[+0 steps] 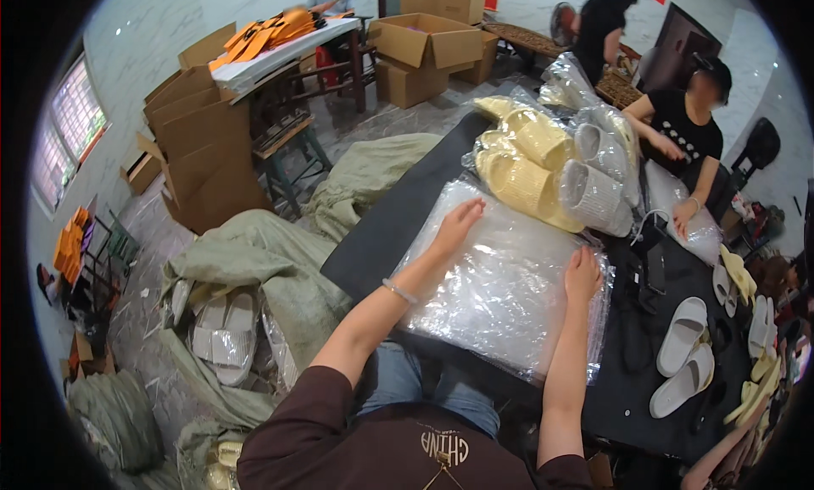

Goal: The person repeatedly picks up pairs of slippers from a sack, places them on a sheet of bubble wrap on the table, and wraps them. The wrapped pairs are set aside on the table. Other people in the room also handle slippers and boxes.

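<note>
A stack of clear plastic bags (487,295) lies flat on the black table in front of me. My left hand (460,223) rests on its upper left part, fingers stretched forward and holding nothing that I can see. At the right edge of the stack, my right hand (583,274) has its fingers curled against the plastic. Just beyond the bags sits a pile of bagged slippers: yellow slippers (517,180) on the left and grey slippers (591,193) on the right, all in clear wrapping.
Loose white-grey slippers (681,336) lie on the black table (386,223) at right. A co-worker (691,134) handles plastic bags beyond. Green sacks (254,244) with wrapped slippers (225,333) stand at my left. Cardboard boxes (424,41) and a table with orange items (267,36) are farther back.
</note>
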The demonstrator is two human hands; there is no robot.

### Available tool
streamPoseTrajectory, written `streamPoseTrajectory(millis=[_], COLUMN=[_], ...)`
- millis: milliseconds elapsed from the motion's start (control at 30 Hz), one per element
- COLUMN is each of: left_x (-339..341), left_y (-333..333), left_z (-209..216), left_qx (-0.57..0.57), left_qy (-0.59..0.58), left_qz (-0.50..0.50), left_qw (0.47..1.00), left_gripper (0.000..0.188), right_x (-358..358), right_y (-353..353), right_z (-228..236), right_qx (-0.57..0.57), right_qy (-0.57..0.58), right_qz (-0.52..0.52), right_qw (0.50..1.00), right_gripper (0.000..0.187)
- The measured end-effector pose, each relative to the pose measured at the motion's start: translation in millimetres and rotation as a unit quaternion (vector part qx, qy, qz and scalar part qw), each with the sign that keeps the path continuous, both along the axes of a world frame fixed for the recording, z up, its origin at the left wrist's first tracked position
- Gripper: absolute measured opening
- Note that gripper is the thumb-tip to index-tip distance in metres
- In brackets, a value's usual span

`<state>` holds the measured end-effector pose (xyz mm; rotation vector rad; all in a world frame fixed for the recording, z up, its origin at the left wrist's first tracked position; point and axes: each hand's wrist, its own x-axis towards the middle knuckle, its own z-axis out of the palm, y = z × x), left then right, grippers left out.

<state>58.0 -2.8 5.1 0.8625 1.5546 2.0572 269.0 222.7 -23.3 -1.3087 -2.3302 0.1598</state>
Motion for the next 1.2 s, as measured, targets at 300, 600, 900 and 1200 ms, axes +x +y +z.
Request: streamPoseTrajectory(millis=[300, 600, 900, 1200], left_x=[107.3, 148.3, 110.1, 100.6], left_y=[-175.0, -367.0, -565.6, -550.3], left_z=[86.3, -43.9, -157.4, -193.8], left_qx=[-0.069, -0.118, -0.276, -0.151], left_qy=[0.157, 0.012, -0.237, -0.207], left_qz=[0.092, 0.626, 0.845, 0.785], left_qw=[0.981, 0.771, 0.393, 0.564], left_gripper=[0.026, 0.033, 0.053, 0.045], right_x=[13.7, 8.0, 7.4, 2.1], right_y=[22.1, 5.2, 11.1, 5.6], right_z=[1.1, 25.3, 17.5, 14.1], right_qx=[0.143, 0.138, 0.095, 0.112], right_qy=[0.063, 0.145, 0.18, 0.225], right_qz=[0.086, 0.13, 0.14, 0.15], right_qw=[0.984, 0.971, 0.969, 0.956], right_gripper=[0.04, 0.027, 0.029, 0.022])
